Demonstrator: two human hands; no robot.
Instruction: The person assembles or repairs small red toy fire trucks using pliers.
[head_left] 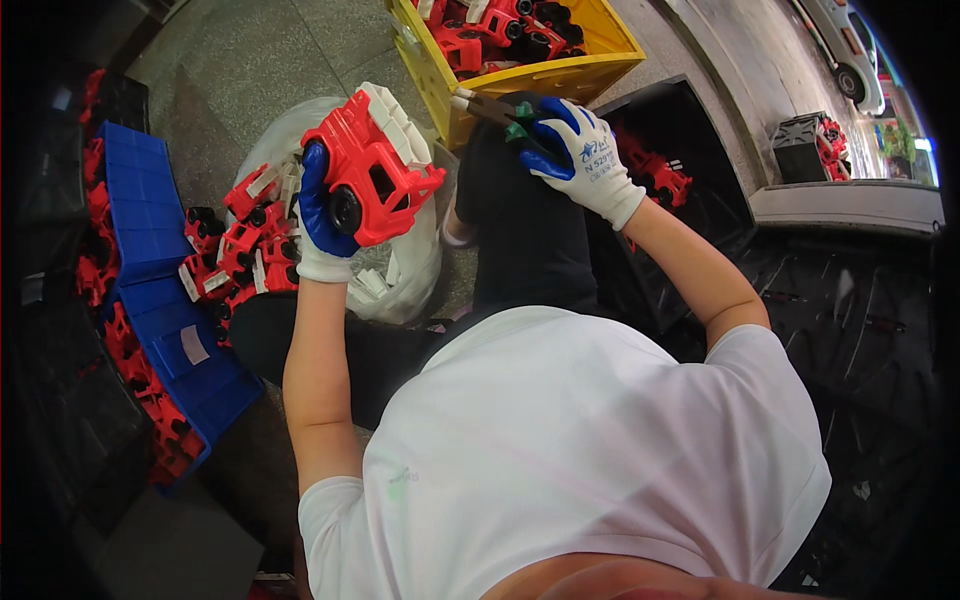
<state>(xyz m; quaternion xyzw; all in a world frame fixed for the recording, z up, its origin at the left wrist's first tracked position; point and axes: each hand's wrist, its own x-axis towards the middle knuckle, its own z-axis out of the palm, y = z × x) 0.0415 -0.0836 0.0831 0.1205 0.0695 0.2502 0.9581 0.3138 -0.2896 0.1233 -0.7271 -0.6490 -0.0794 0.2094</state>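
Raised at the left, my left hand (pixel 322 210) is closed around a red toy truck (pixel 372 180) with black wheels. A white ladder-like piece (pixel 395 125) lies along the truck's top. Over my dark-clothed knee, my right hand (pixel 580 155) is closed on a pliers-like hand tool (pixel 490 106) with green parts at the fingers and pale ends pointing left. Its exact kind is hard to make out. Both hands wear white gloves with blue coated palms and fingers. The truck and the tool are apart.
A yellow bin (pixel 530 82) of red toy trucks stands ahead. More red trucks (pixel 240 250) lie at the left by a clear plastic bag (pixel 420 275) with white pieces. Blue bins (pixel 155 205) line the left side. A black crate (pixel 700 130) stands at the right.
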